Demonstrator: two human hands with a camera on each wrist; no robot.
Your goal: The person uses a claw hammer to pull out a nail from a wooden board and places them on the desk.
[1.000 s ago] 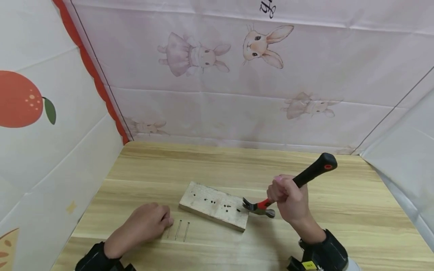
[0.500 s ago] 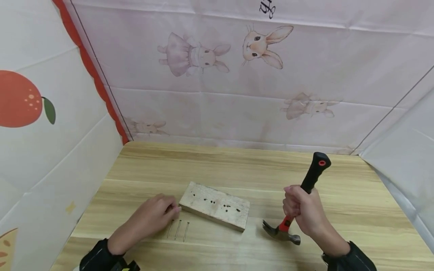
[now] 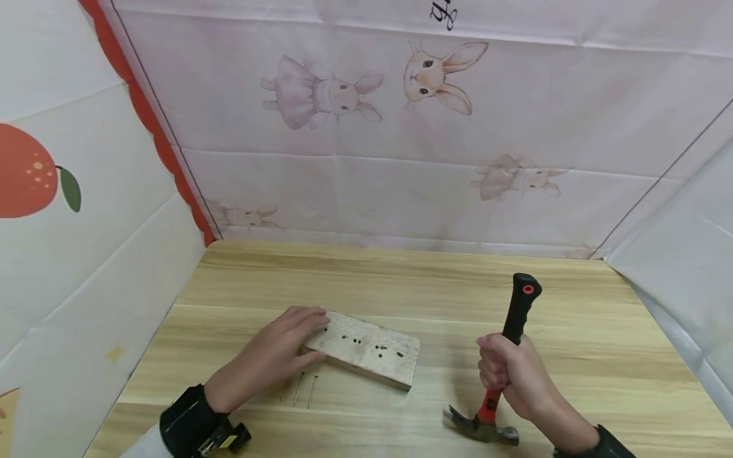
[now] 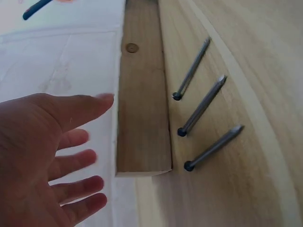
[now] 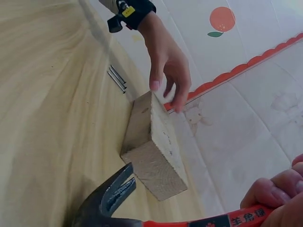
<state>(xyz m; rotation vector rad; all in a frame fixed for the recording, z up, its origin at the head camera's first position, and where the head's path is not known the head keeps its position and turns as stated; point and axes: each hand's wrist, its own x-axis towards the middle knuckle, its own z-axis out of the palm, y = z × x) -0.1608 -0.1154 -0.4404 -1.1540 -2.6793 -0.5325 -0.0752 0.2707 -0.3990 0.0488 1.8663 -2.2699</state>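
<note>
My left hand [image 3: 284,340] is spread over the left end of a pale wooden block [image 3: 366,350] with a row of dark holes. In the left wrist view, the thumb [image 4: 87,108] and fingers stand apart around nothing; contact with the block is hard to tell. Three nails [image 4: 203,105] lie in a row beside the block's long side, close to the left hand. Upright in my right hand [image 3: 515,375] is a claw hammer [image 3: 487,407], gripped by its red and black handle, the head low near the table. The right wrist view shows its claw [image 5: 113,191] near the block's end.
The wood-grain table [image 3: 401,273] runs back to a pinkish sheet [image 3: 343,191] printed with rabbits. White sheeting [image 3: 103,267] with a printed orange fruit borders it on the left, and more sheeting [image 3: 687,286] on the right.
The right hand has drawn the hammer off the block's right end, rightward and nearer, turning its handle upright. My left hand has moved from the nails to the block's left end, fingers spreading.
</note>
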